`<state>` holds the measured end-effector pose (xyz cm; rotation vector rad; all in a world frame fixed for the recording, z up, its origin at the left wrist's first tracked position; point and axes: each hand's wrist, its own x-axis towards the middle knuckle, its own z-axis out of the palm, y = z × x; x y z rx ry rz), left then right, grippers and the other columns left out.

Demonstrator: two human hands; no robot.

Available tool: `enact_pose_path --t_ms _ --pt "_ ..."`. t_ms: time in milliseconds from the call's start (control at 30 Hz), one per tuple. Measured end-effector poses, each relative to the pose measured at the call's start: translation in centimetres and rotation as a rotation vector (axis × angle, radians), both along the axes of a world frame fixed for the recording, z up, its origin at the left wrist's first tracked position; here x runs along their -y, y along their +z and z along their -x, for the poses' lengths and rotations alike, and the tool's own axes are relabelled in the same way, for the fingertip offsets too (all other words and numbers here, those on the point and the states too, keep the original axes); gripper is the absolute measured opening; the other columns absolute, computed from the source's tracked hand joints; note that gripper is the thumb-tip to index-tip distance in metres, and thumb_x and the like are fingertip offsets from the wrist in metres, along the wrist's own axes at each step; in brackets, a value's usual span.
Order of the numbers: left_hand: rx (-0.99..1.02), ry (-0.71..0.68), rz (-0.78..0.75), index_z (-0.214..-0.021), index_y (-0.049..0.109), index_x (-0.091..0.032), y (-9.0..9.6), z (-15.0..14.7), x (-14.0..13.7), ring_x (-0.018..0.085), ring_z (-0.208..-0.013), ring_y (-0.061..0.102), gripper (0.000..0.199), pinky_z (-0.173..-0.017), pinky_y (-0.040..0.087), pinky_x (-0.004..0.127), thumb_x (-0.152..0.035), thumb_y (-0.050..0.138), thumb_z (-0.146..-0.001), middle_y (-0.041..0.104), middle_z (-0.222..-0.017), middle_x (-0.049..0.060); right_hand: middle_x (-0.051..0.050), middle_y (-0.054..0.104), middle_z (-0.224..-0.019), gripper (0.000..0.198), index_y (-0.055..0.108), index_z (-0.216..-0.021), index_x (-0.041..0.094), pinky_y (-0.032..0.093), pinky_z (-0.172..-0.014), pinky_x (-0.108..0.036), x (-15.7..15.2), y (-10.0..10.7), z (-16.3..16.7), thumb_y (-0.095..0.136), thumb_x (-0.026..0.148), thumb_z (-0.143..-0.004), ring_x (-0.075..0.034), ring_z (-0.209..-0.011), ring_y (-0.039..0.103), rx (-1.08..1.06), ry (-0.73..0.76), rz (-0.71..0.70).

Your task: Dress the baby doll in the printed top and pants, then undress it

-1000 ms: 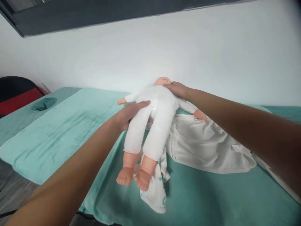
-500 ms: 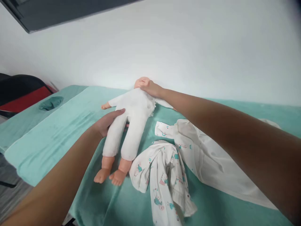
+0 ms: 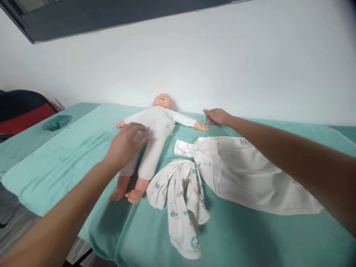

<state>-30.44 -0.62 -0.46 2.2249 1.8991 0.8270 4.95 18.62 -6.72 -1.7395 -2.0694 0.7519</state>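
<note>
A baby doll (image 3: 155,120) with a white cloth body lies on its back on the green bed cover, head toward the wall and feet toward me. My left hand (image 3: 126,142) hovers over its hip and thigh, fingers apart and slightly blurred; it hides part of the doll's leg. Beside the doll's outstretched hand on the right is my right hand (image 3: 218,116), fingers loosely bent with a gap between them and nothing held. A printed baby garment (image 3: 180,200) lies crumpled near the doll's feet. To its right, a white cloth garment (image 3: 247,178) with a printed part lies spread out.
The green cover (image 3: 66,155) drapes over a bed with a face hole (image 3: 57,123) at the left end. A black and red chair (image 3: 25,109) stands at far left. Behind runs a white wall (image 3: 264,66) with a dark-framed panel (image 3: 111,16) above.
My right hand has let go of the doll's head and neck and moved right. My left hand has lifted off the doll's side. The view has shifted slightly.
</note>
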Motion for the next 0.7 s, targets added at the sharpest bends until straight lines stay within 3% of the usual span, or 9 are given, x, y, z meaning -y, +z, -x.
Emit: enact_pose_path --t_ms 133,233,300,367,467,567,633,700 --pt "-0.006 -0.323 0.505 -0.115 0.064 -0.030 0.5 -4.6 4.2 0.025 -0.086 0.066 0.042 -0.077 0.051 0.035 -0.043 0.068 -0.075 0.070 -0.102 0.003 -0.008 0.065 -0.067 0.064 0.056 -0.063 0.020 0.043 -0.067 -0.033 4.1 1.0 -7.1 0.035 0.074 -0.090 -0.014 -0.056 0.053 0.167 0.076 0.055" --pt "-0.097 -0.389 0.635 -0.094 0.068 -0.029 0.2 -7.3 5.2 0.023 -0.074 0.063 0.023 -0.066 0.045 0.031 -0.034 0.068 -0.071 0.068 -0.085 0.001 -0.008 0.065 -0.069 0.059 0.059 -0.064 0.021 0.041 -0.065 -0.034 7.4 2.0 -10.0 0.046 0.075 -0.085 -0.017 -0.060 0.055 0.256 0.204 0.100" --pt "-0.175 -0.403 0.580 -0.076 0.065 -0.026 0.2 -8.9 5.1 0.022 -0.068 0.059 0.006 -0.064 0.041 0.031 -0.029 0.060 -0.075 0.062 -0.072 0.001 -0.008 0.068 -0.078 0.049 0.064 -0.071 0.021 0.041 -0.064 -0.034 9.5 2.6 -10.7 0.057 0.068 -0.081 -0.020 -0.067 0.059 0.315 0.299 0.110" --pt "-0.228 -0.457 0.507 -0.073 0.062 -0.024 0.4 -10.6 4.9 0.022 -0.071 0.058 0.009 -0.066 0.041 0.032 -0.026 0.055 -0.078 0.061 -0.072 0.002 -0.009 0.070 -0.089 0.037 0.067 -0.080 0.022 0.040 -0.065 -0.033 11.8 3.2 -10.8 0.061 0.059 -0.081 -0.024 -0.076 0.062 0.371 0.352 0.054" --pt "-0.231 -0.573 0.259 -0.088 0.063 -0.023 0.9 -14.0 5.3 0.026 -0.101 0.059 0.012 -0.084 0.045 0.037 -0.026 0.052 -0.084 0.065 -0.106 0.006 -0.008 0.071 -0.099 0.028 0.068 -0.094 0.025 0.039 -0.069 -0.032 16.1 4.9 -9.8 0.054 0.048 -0.087 -0.027 -0.088 0.063 0.371 0.362 -0.120" --pt "-0.210 -0.668 -0.036 -0.095 0.061 -0.022 2.0 -17.9 6.5 0.030 -0.131 0.044 0.014 -0.103 0.039 0.045 -0.022 0.050 -0.086 0.049 -0.141 0.008 -0.004 0.072 -0.099 0.026 0.067 -0.100 0.026 0.038 -0.072 -0.031 21.3 8.2 -8.4 0.048 0.041 -0.092 -0.024 -0.091 0.063 0.209 0.433 -0.297" --pt "-0.202 -0.693 -0.108 -0.096 0.059 -0.022 3.1 -20.2 7.6 0.027 -0.127 0.048 0.016 -0.102 0.040 0.044 -0.016 0.048 -0.085 0.054 -0.135 0.009 -0.001 0.072 -0.093 0.025 0.067 -0.095 0.025 0.037 -0.071 -0.030 24.8 11.0 -7.9 0.047 0.038 -0.093 -0.021 -0.085 0.063 0.118 0.500 -0.381" --pt "-0.200 -0.639 -0.134 -0.100 0.058 -0.023 4.5 -21.9 8.7 0.024 -0.109 0.058 0.021 -0.093 0.045 0.039 -0.014 0.046 -0.085 0.062 -0.114 0.006 -0.001 0.071 -0.087 0.023 0.067 -0.091 0.023 0.037 -0.070 -0.029 27.7 13.9 -8.3 0.049 0.039 -0.092 -0.020 -0.080 0.062 0.076 0.474 -0.421"
